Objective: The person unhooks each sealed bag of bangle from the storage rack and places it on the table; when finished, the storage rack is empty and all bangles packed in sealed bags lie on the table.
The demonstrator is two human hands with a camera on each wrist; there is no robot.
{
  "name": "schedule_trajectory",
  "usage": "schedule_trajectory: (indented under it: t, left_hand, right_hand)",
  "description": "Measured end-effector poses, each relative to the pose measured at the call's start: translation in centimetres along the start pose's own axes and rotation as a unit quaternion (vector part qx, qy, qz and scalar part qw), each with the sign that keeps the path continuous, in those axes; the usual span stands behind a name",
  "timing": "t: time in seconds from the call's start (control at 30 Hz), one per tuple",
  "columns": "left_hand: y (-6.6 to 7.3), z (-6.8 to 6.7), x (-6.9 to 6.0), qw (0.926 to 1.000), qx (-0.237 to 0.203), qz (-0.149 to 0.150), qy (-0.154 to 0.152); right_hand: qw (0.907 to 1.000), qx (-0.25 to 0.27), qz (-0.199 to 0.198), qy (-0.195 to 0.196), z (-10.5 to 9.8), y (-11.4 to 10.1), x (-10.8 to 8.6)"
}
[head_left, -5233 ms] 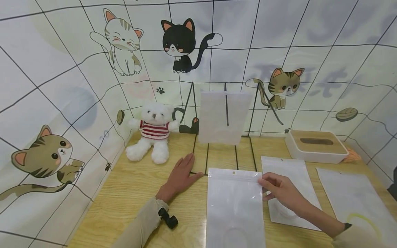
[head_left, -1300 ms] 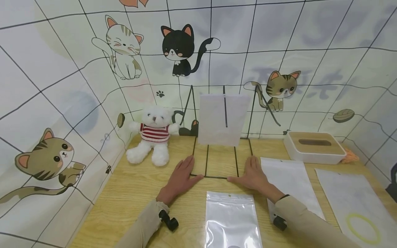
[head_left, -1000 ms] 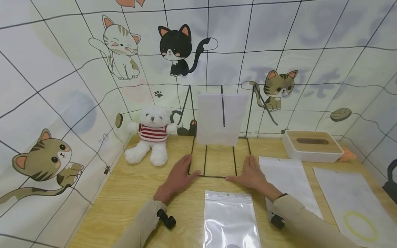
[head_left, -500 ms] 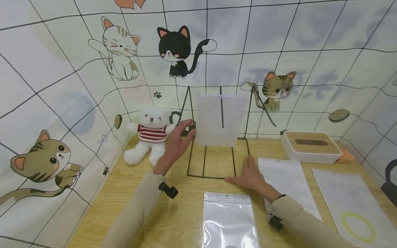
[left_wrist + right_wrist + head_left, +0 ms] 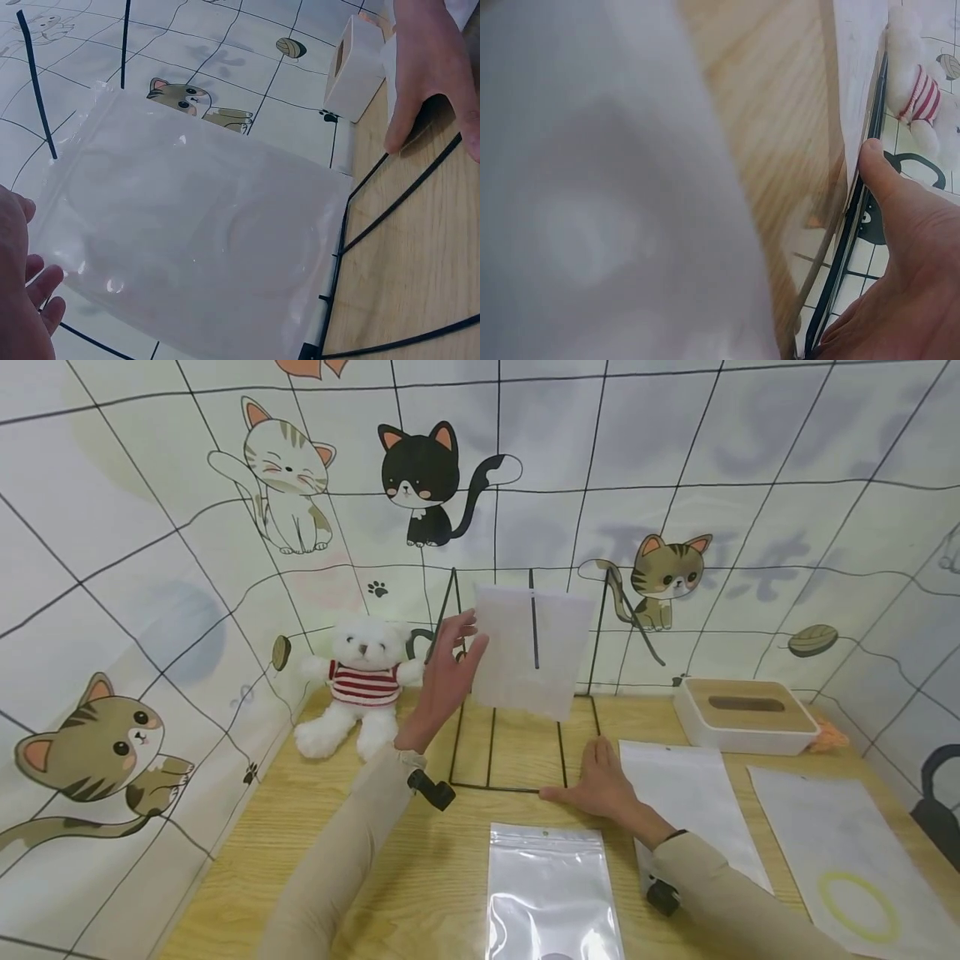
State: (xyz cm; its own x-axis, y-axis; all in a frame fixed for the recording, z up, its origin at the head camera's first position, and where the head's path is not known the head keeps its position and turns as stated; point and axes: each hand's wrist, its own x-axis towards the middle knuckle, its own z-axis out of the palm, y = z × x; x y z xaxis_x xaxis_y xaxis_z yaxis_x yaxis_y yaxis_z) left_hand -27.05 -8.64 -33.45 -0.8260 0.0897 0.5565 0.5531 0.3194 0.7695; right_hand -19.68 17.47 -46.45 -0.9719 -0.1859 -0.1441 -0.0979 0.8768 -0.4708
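A white zip pouch [image 5: 528, 647] hangs from the middle prong of a black wire rack [image 5: 530, 577] by the back wall. My left hand [image 5: 444, 672] is raised at the pouch's left edge, fingers loosely bent; in the left wrist view its fingertips [image 5: 46, 285] are at that edge, and I cannot tell whether they press it. A faint round shape shows inside the pouch [image 5: 202, 225]. My right hand [image 5: 603, 785] rests at the front right corner of the rack's base, thumb along the front bar, fingers straight along the side.
A clear-fronted pouch [image 5: 553, 893] lies at the front of the table. To its right lie two more white pouches, one [image 5: 678, 793] beside my right hand, the other [image 5: 832, 827] with a yellow ring inside. A white bear [image 5: 365, 685] sits left; a tissue box [image 5: 746, 714] stands back right.
My right hand let go of the front pouch and moved to the rack's base corner. My left hand then rose from the other corner to the hanging pouch, which now hangs slightly tilted.
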Motion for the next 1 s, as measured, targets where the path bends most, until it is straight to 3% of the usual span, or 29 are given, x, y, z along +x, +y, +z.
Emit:
schedule_trajectory:
  t: [0.33, 0.57, 0.8, 1.0]
  left_hand:
    - [0.1, 0.7, 2.0, 0.9996, -0.016, -0.018, 0.014]
    - [-0.2, 0.7, 2.7, 0.9989, -0.037, -0.029, 0.008]
    - [-0.2, 0.2, 3.2, 0.9932, -0.096, -0.063, -0.017]
    - [0.5, 0.2, 3.4, 0.9837, -0.161, -0.065, -0.047]
  right_hand:
    - [0.9999, -0.001, -0.007, 0.008, -0.1, 0.1, 0.0]
    - [1.0000, -0.003, -0.006, 0.006, -0.2, -0.2, -0.2]
    - [0.9999, -0.011, -0.009, 0.009, 0.0, -0.1, 0.1]
    - [0.9998, -0.016, -0.008, 0.009, 0.1, 0.0, 0.2]
